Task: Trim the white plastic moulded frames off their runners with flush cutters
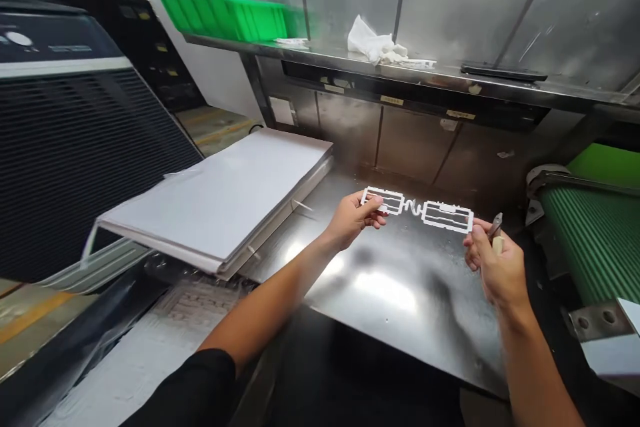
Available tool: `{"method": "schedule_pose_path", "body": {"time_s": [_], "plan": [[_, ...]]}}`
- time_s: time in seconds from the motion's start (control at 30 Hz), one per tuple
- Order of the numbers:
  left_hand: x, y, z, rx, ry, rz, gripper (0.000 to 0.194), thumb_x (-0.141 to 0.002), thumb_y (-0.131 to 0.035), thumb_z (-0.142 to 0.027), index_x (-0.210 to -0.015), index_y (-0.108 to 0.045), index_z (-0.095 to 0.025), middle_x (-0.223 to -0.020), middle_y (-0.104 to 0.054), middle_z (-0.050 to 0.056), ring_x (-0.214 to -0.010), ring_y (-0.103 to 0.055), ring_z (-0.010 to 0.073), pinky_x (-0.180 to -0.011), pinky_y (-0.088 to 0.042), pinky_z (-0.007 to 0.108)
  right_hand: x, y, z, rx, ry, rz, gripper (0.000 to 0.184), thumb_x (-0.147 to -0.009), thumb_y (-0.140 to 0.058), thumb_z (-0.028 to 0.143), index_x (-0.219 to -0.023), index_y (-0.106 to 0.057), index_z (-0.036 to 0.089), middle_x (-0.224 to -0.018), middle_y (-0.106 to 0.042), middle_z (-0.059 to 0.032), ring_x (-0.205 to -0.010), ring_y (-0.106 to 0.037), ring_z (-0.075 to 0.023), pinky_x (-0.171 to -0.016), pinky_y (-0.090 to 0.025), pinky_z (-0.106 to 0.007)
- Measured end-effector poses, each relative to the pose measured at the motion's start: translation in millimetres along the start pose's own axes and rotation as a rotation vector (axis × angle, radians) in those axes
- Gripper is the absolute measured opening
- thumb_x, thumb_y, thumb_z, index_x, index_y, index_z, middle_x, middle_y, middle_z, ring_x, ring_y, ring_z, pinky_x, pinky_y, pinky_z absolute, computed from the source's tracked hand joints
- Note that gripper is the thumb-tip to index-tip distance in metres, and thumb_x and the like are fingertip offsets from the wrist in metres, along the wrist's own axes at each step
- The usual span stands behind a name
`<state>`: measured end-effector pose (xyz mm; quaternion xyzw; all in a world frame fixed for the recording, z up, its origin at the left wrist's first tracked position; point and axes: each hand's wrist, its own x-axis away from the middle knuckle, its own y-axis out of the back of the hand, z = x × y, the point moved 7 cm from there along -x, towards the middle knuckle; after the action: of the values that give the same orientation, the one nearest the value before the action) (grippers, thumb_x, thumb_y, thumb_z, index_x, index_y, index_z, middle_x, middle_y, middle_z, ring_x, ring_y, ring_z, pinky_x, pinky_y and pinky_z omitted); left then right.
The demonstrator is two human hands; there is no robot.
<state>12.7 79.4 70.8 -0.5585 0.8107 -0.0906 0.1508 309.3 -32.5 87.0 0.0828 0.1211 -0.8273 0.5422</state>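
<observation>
A white moulded plastic part (pixel 447 216), two slotted rectangular frames joined by a curved link, is held level above the steel table. My left hand (pixel 351 220) pinches its left frame between thumb and fingers. At the far end of the right frame, my right hand (pixel 500 265) grips the edge with thumb and forefinger. The same hand also holds a small pair of nippers (pixel 497 225), whose metal jaws point up and whose pale handle shows by the thumb. The rest of the nippers is hidden in the palm.
The steel table (pixel 370 293) lies beneath my hands. Left is a stack of white sheets (pixel 225 193); right, a green ribbed conveyor belt (pixel 595 240). A shelf (pixel 325 53) behind bears a green basket (pixel 225 17), crumpled white cloth or tissue (pixel 373 41) and a dark flat object (pixel 503 72).
</observation>
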Motion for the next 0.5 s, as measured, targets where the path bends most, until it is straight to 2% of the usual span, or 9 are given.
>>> {"method": "schedule_pose_path", "body": {"time_s": [0.2,0.37,0.5], "plan": [[-33,3.5,21,0.065,0.078,0.034,0.061,-0.080,-0.105,-0.057,-0.104,-0.069,-0.014,-0.081,-0.077,0.004,-0.062,-0.075,0.0159,-0.052,-0.058,0.020,-7,-12,-25,-0.128,-0.114,0.090,0.050,-0.102,-0.091,0.062,-0.126,-0.080,0.020,-0.093,-0.073,-0.0098,-0.050,-0.039,-0.0083,-0.049,-0.042,-0.025],[-28,17.2,40,0.022,0.149,-0.014,0.047,-0.088,-0.101,-0.046,-0.104,-0.069,-0.015,-0.072,-0.074,0.000,-0.055,-0.074,0.0171,-0.046,-0.057,0.020,8,-12,-44,-0.184,-0.240,0.101,0.028,-0.109,-0.086,0.047,-0.128,-0.086,0.026,-0.094,-0.074,-0.0096,-0.053,-0.046,-0.0096,-0.052,-0.047,-0.025],[-19,23.7,47,0.001,0.229,-0.094,0.049,-0.086,-0.103,-0.042,-0.110,-0.070,-0.015,-0.066,-0.071,-0.003,-0.050,-0.071,0.0159,-0.041,-0.054,0.019,13,-12,-56,-0.196,-0.320,0.090,0.023,-0.113,-0.082,0.040,-0.128,-0.087,0.023,-0.093,-0.074,-0.0116,-0.055,-0.051,-0.0106,-0.054,-0.051,-0.026]]}}
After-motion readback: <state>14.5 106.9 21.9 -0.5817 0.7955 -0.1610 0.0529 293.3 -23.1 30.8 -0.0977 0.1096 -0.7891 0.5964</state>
